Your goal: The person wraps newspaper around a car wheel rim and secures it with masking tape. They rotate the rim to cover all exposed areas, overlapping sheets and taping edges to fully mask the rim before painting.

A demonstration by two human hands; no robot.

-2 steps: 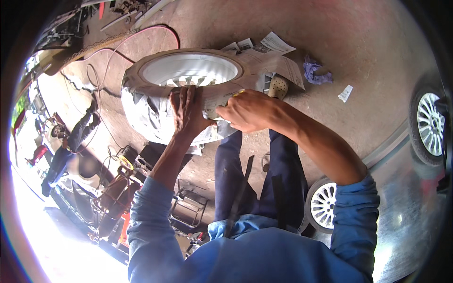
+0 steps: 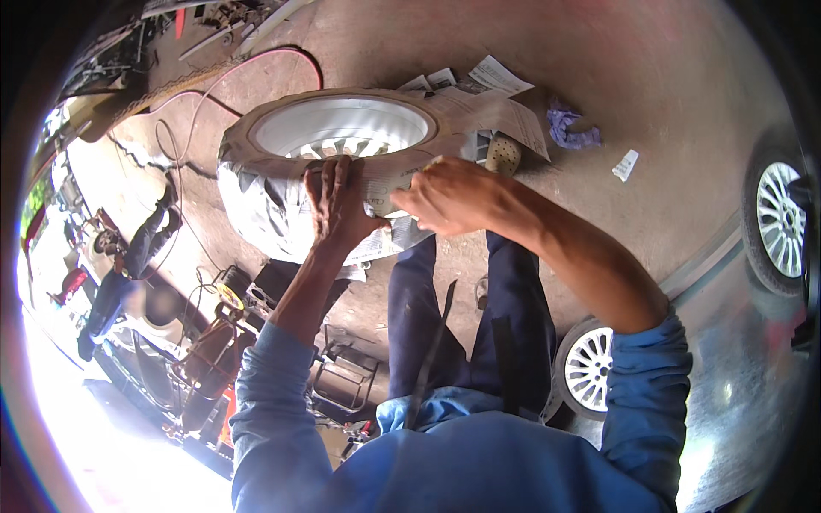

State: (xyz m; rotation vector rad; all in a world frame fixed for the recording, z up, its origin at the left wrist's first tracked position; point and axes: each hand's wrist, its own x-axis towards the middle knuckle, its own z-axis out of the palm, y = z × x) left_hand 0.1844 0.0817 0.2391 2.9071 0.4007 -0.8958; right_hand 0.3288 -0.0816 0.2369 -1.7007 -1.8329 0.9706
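A wheel with a silver rim lies tilted in front of me, its tyre wrapped in newspaper with brown masking along the rim's edge. My left hand lies against the near side of the wrapped tyre, fingers spread, its tips close to the rim. Just right of it, my right hand is closed with its knuckles up, thumb and finger at the paper. Whatever it grips is mostly hidden under the fingers; I cannot make it out.
Loose newspaper sheets and a crumpled purple cloth lie beyond the wheel. A beige clog is at its right side. A red hose runs behind. Another person's leg is at left; a car wheel stands right.
Both hands stay at nearly the same spots on the wrapped tyre. My right hand has tilted slightly, and a small yellow bit above its knuckles is less visible. The view has shifted a little.
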